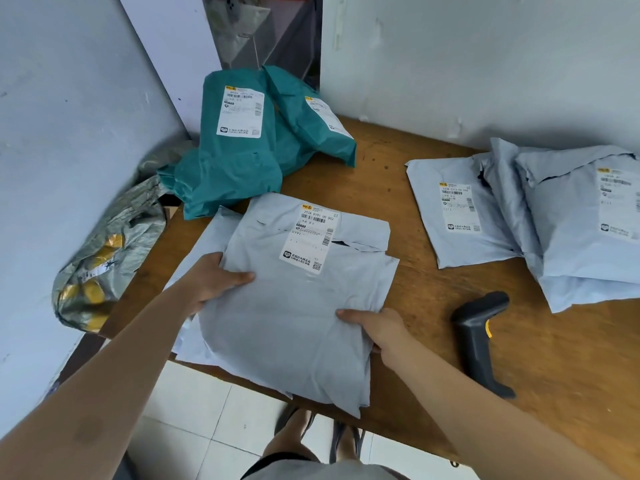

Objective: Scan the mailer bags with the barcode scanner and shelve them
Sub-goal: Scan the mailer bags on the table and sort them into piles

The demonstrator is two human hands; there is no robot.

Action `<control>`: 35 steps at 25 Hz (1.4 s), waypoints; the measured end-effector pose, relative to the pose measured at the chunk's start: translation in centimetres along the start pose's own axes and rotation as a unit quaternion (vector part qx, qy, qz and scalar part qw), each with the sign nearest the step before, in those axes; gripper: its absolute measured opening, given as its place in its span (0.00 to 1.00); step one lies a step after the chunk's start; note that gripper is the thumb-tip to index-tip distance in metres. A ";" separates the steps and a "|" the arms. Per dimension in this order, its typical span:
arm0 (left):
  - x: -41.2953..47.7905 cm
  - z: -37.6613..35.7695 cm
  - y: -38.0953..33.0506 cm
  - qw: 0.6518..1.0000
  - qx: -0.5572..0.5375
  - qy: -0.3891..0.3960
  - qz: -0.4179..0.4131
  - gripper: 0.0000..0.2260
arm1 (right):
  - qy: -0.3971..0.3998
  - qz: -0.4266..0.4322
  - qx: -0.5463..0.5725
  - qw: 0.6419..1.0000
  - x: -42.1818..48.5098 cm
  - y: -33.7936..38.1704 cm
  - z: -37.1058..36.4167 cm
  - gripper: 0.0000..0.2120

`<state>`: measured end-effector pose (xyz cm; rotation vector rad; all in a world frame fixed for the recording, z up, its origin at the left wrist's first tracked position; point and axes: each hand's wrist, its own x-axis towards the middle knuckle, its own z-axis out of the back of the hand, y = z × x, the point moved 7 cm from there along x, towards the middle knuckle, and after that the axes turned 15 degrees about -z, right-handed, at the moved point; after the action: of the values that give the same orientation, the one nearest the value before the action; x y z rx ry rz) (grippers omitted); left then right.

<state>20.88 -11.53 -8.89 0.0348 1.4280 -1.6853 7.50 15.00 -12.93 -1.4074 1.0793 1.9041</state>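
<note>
Grey mailer point(294, 306): left hand point(214, 282), right hand point(377, 329) grip edges. Scanner point(479, 337) idle. Risk: slick film slips, label unscanned.

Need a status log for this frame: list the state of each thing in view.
Grey bag, label up, overhanging the table front edge, gripped at both sides.
Left hand, grips the bag's left edge.
Right hand, grips its right edge.
Scanner, lying on table, unheld.
Teal bags, piled back left, labels up.
Pale bags, overlapping at right, labels up.
</note>
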 end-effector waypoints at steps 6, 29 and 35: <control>-1.7 0.6 -2.1 0.998 -0.028 0.003 -0.054 0.34 | -0.050 0.093 0.159 0.982 -5.9 -0.5 0.1 0.12; -0.1 2.8 1.5 0.998 -0.021 0.038 0.045 0.48 | 0.111 -0.079 0.115 0.984 -0.2 -2.6 -6.8 0.28; 1.7 -2.3 -0.8 0.996 0.036 0.067 0.040 0.44 | 0.081 -0.010 0.184 0.980 -0.7 -2.3 -0.9 0.15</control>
<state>18.25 -10.78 -9.98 0.2462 1.4444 -1.6950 10.01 15.51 -13.02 -1.3654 1.4050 1.4971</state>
